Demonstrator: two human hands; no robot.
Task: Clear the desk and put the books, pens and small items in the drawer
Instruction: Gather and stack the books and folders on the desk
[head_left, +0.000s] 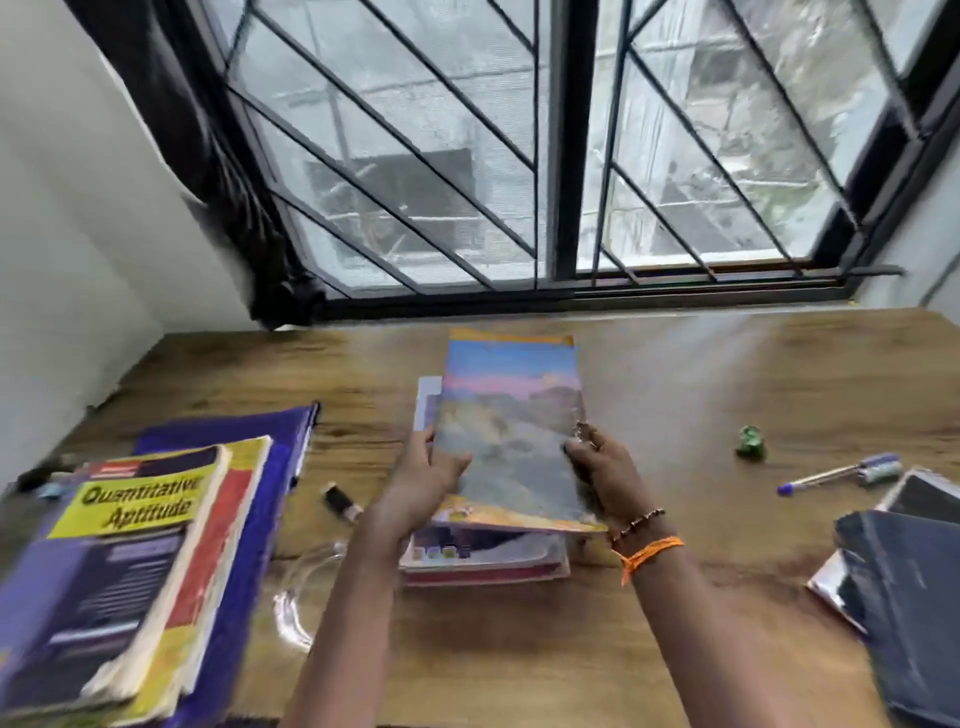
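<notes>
I hold the thin landscape-cover book (511, 431) by both edges, my left hand (423, 480) and right hand (605, 475) curled round it, above the pink-edged book stack (483, 558) mid-desk. At three o'clock lies what looks like a blue-capped pen (836, 474), blurred.

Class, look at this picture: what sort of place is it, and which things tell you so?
Probably a study desk at home: a wooden desk under a barred window, a Quantitative Aptitude book and a pen.
</notes>
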